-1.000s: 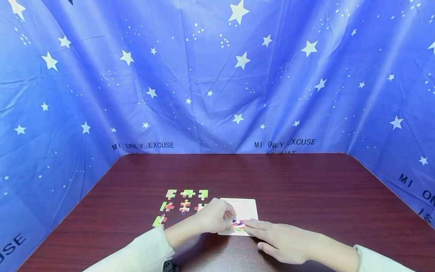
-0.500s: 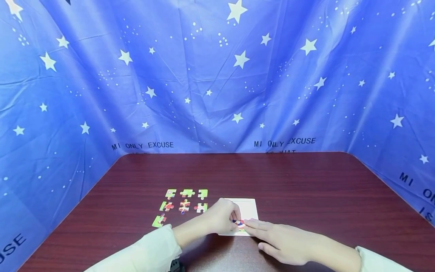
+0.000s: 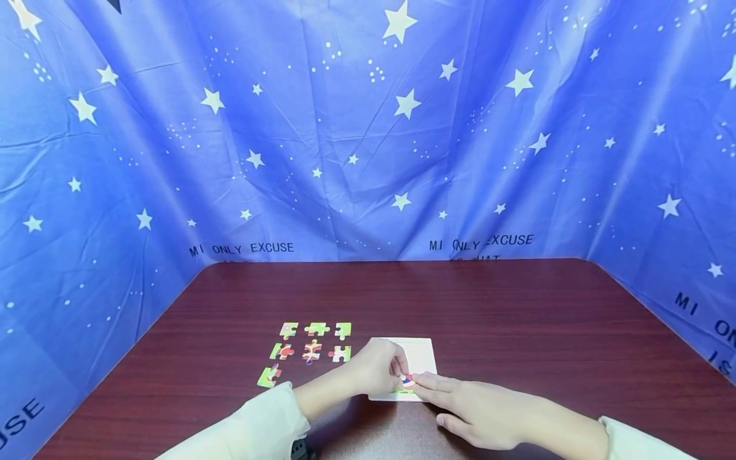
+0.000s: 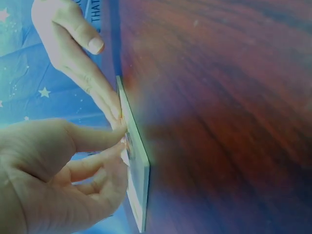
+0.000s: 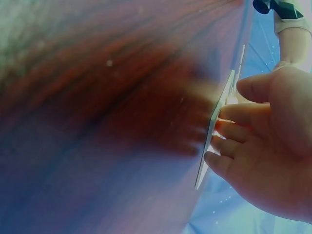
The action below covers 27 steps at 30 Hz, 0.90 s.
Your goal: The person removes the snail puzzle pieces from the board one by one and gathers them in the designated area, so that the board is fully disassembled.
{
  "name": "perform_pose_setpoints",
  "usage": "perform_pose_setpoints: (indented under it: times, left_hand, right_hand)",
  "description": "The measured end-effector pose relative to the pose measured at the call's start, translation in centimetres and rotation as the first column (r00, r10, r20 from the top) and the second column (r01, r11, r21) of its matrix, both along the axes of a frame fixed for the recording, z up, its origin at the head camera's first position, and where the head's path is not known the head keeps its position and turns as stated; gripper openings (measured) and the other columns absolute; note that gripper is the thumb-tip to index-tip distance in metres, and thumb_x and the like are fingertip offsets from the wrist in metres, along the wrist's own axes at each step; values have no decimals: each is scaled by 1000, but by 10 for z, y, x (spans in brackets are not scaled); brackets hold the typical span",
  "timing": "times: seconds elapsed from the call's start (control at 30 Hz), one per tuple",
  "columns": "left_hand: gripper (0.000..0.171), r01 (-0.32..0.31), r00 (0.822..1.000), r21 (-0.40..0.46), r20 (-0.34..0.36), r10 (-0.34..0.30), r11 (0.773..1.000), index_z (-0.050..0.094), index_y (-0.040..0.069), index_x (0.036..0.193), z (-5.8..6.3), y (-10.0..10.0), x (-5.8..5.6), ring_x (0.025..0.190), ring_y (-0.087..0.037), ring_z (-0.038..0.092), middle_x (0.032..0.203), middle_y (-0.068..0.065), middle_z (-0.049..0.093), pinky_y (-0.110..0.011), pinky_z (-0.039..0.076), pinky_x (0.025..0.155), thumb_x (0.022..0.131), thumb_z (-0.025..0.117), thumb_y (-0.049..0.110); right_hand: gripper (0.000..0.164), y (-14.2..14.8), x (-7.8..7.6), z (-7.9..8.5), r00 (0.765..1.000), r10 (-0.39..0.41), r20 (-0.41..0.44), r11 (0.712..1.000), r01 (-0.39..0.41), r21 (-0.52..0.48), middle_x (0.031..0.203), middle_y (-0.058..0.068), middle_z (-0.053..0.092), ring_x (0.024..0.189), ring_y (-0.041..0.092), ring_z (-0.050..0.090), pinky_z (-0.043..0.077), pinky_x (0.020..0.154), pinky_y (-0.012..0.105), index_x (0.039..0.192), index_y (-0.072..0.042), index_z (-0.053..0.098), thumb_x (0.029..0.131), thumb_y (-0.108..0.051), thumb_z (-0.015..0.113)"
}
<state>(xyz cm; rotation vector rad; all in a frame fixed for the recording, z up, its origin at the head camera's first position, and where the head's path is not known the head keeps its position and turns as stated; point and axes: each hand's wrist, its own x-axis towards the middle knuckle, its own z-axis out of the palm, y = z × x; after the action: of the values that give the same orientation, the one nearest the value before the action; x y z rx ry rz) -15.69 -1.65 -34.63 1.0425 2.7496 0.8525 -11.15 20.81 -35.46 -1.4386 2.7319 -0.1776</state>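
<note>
A white puzzle tray (image 3: pixel 422 355) lies flat on the table, partly covered by both hands. Over its front part, my left hand (image 3: pixel 374 367) pinches a small puzzle piece (image 3: pixel 407 382) with red, white and blue colours between thumb and fingers. The piece is low against the tray, and its far side is hidden. From the right, my right hand (image 3: pixel 480 409) rests its straight fingers on the tray's near right part, the fingertips beside that piece. In the right wrist view, the fingers of the right hand (image 5: pixel 273 141) touch the tray's edge (image 5: pixel 209 131).
Several loose puzzle pieces lie in rows left of the tray, among them a green corner piece (image 3: pixel 343 329), a middle piece (image 3: pixel 312 351) and a lower-left piece (image 3: pixel 268 376). The dark red wooden table (image 3: pixel 506 313) ends at a blue starry curtain (image 3: pixel 345 128).
My left hand has shifted a little to the right over the tray, bringing the pinched piece closer to the right fingertips. The right hand has stayed in place.
</note>
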Motion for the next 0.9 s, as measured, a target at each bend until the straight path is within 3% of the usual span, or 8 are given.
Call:
perform_pose_setpoints:
  times: [0.1, 0.3, 0.47, 0.7, 0.9]
  left_hand:
    - [11, 5, 1000, -22, -18, -6, 1000, 66, 0, 76, 0, 0, -1, 55, 1, 40, 65, -7, 63, -11, 35, 50, 71, 66, -10]
    - [13, -16, 999, -72, -30, 14, 997, 69, 4, 80, 0, 2, 0, 69, -3, 56, 77, -5, 70, -11, 46, 65, 70, 77, 0]
    - [15, -24, 1000, -54, 5, 24, 998, 68, 2, 80, 2, 2, 1, 70, -6, 57, 77, -6, 69, -11, 46, 65, 69, 78, -2]
    - [20, 18, 999, -4, 33, -18, 1000, 66, -1, 80, 4, 1, -5, 64, -5, 57, 74, -11, 70, -10, 45, 61, 66, 80, -4]
    - [19, 0, 992, 20, 128, -3, 1000, 67, -1, 78, 7, 1, -9, 62, -1, 53, 74, -13, 69, -11, 45, 60, 64, 79, -6]
  right_hand:
    - [49, 0, 0, 0, 1000, -3, 9, 1000, 3, 3, 155, 3, 38, 140, 19, 41, 45, 105, 34, 149, -16, 36, 104, -35, 35]
    - [49, 0, 0, 1, 1000, -12, 17, 1000, 12, 6, 155, 3, 38, 140, 19, 41, 45, 106, 34, 149, -16, 36, 104, -36, 35]
    - [49, -1, 0, 2, 999, -28, 30, 1000, 27, 10, 155, 2, 37, 141, 19, 40, 44, 106, 35, 149, -17, 36, 104, -37, 35]
    - [49, -1, 1, 1, 1000, -18, 22, 1000, 18, 9, 155, 3, 37, 141, 20, 40, 44, 106, 35, 149, -15, 36, 104, -35, 35]
    - [49, -2, 1, 1, 1000, -13, 14, 1000, 13, 4, 154, 5, 39, 140, 21, 41, 44, 106, 35, 149, -15, 36, 104, -34, 36]
